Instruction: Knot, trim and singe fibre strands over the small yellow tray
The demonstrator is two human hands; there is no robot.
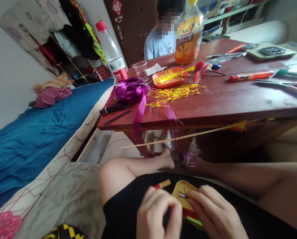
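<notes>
My right hand (218, 212) is over my lap, its thumb and fingers pinched on a small silvery piece with thin dark strands (182, 195). Below these fingers lies a small yellow tray (177, 187), with something red and bright green at its near edge. My left hand (159, 212) is close by on the left, slightly blurred, its fingers curled together. Whatever it may hold is hidden. Just beyond it, a red stick with a bare wooden end (165, 183) lies on the black cloth over my lap.
The red-brown table (213, 103) bears a purple thread bundle (130, 91), yellow stamens (175, 94), an orange tray (185, 75), pliers (282, 85), a cutter (251, 76) and bottles. A long thin stick (163, 141) crosses before its edge. Another person (153, 43) sits behind. A bed (43, 119) stands left.
</notes>
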